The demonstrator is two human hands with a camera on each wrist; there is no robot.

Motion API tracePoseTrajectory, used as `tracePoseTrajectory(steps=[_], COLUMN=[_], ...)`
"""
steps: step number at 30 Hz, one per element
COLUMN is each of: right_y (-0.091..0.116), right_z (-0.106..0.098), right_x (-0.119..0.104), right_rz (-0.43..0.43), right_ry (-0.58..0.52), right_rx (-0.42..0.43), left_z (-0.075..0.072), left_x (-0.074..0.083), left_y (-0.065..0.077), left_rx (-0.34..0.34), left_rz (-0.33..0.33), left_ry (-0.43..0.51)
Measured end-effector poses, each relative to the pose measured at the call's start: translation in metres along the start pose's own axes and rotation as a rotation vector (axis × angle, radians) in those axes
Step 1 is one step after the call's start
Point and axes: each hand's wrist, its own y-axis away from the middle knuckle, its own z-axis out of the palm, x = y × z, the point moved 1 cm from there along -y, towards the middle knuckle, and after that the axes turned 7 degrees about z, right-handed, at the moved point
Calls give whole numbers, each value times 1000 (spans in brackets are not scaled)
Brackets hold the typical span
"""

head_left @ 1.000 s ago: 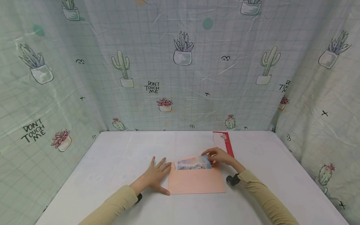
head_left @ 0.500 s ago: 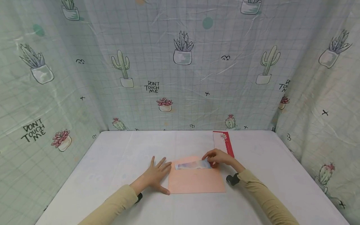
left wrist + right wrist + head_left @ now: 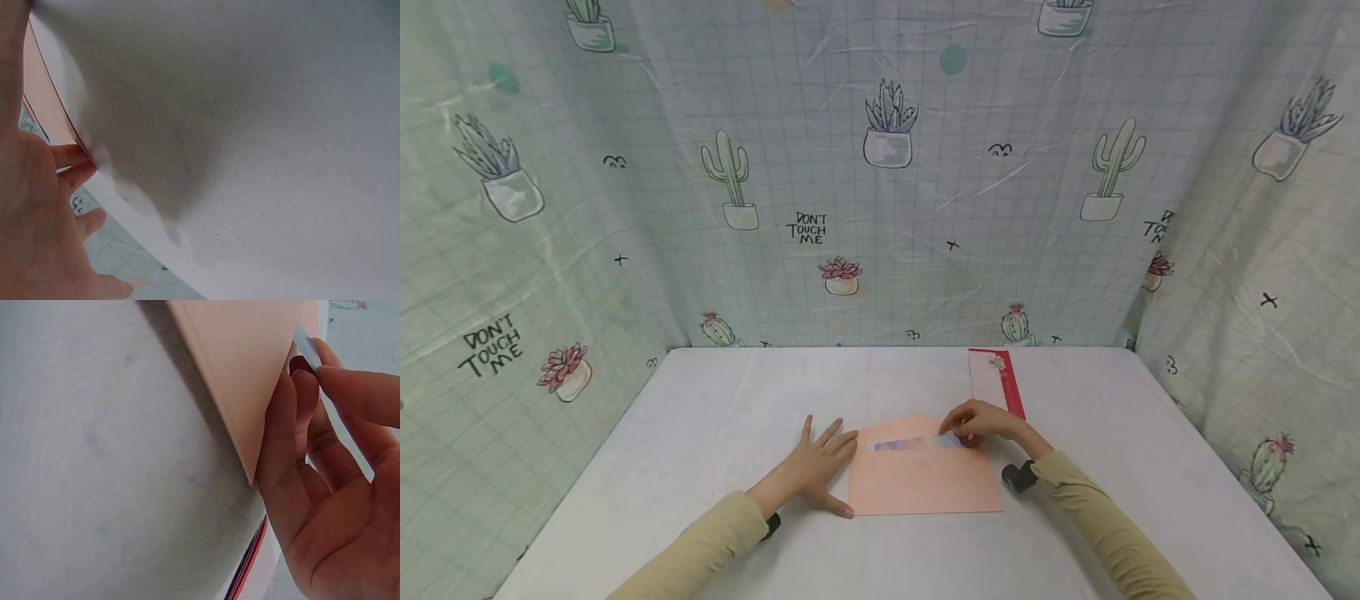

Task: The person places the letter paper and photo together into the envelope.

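Fingers spread, the left hand (image 3: 816,468) seemingly steadies a flat peach paper envelope (image 3: 925,485) between the side edges of the white tabletop (image 3: 737,400), while we see the right hand (image 3: 983,419), its grip clamped on a thin pastel-printed card (image 3: 900,445) partly hidden behind the envelope's front, apparently guiding it.

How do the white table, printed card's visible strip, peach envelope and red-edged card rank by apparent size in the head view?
White table
Peach envelope
Red-edged card
Printed card's visible strip

White table (image 3: 737,400), pale gridded cloth walls (image 3: 955,183)
Printed cacti (image 3: 733,177) dot them (one slogan (image 3: 810,227): "DON'T TOUCH ME").
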Motion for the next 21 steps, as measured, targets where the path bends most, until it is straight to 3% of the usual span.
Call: tracePoseTrajectory(steps=[21], right_y=[3], right_z=[3], right_x=[-4], right_rz=[2], right_ry=[67], right_rx=[-42], left_z=[-3], left_x=[1], left_y=[0], left_rx=[-5], left_rz=[-11], left_ry=[17])
